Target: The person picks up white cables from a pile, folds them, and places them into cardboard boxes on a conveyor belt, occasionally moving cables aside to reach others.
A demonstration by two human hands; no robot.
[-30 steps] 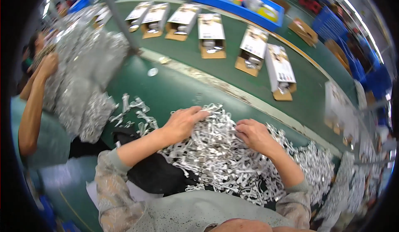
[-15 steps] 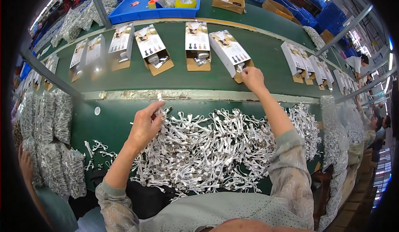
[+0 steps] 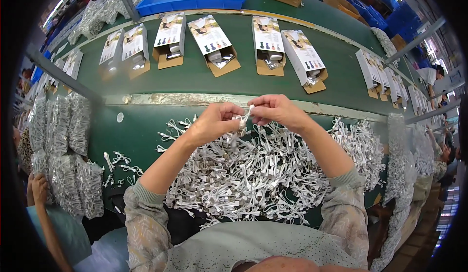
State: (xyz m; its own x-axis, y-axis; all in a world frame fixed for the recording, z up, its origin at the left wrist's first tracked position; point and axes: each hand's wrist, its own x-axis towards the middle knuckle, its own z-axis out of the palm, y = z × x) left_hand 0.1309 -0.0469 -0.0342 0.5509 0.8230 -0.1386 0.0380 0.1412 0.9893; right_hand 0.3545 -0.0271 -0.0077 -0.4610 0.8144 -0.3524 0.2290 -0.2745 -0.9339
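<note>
Both my hands meet above the near edge of a pile of short white charging cables (image 3: 263,174) on the green table. My left hand (image 3: 214,122) is closed on white cable (image 3: 242,120), perhaps more than one; the fingers hide part of it. My right hand (image 3: 279,111) pinches a white end of cable just beside the left fingertips. Beyond the hands, a row of white printed boxes (image 3: 210,33) lies on the green conveyor belt (image 3: 204,84). Their brown flaps stand open toward me, showing white items and silvery packets inside.
Clear bags of cables (image 3: 66,160) are stacked at the left, near another person's arm (image 3: 46,218). More bagged cables (image 3: 396,160) stand at the right. A worn rail (image 3: 180,99) separates table and belt. A blue tray (image 3: 192,3) with tape sits at the back.
My right hand has come back from an open box on the belt to the cable at my left hand. The boxes have moved to the right along the belt.
</note>
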